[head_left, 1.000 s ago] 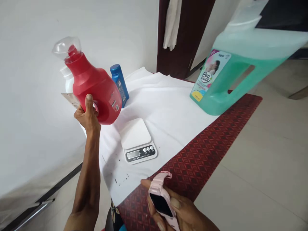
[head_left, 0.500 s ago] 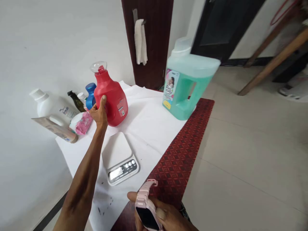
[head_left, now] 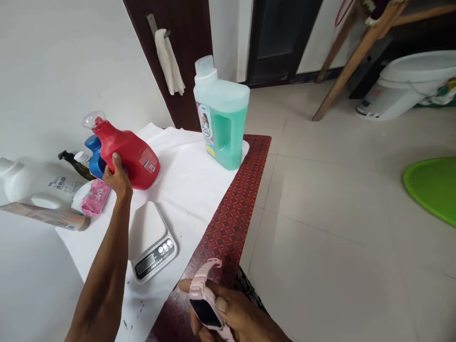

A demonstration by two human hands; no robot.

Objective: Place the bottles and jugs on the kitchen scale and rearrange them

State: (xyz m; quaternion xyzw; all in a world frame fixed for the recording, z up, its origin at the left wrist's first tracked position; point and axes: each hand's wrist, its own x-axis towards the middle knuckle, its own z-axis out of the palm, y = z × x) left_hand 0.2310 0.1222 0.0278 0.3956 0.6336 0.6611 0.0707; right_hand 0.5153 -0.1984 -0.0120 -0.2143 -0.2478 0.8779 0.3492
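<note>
1. Left hand (head_left: pixel 117 179), wrapped round the handle, holds a red bottle (head_left: pixel 138 159) tilted at the counter (head_left: pixel 233 209), just beside a blue bottle (head_left: pixel 95 159).
2. Right hand (head_left: pixel 237 311), fingers curled, holds a pink watch (head_left: pixel 205 311).
3. White scale (head_left: pixel 147 232) lies between both hands.

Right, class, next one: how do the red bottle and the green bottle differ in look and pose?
The red bottle is opaque; the green bottle is see-through, showing its liquid level.
The red bottle is gripped by the left hand; the green bottle is untouched by either hand.
The red bottle tilts; the green bottle stands roughly upright.
Both have colourless caps.
</note>
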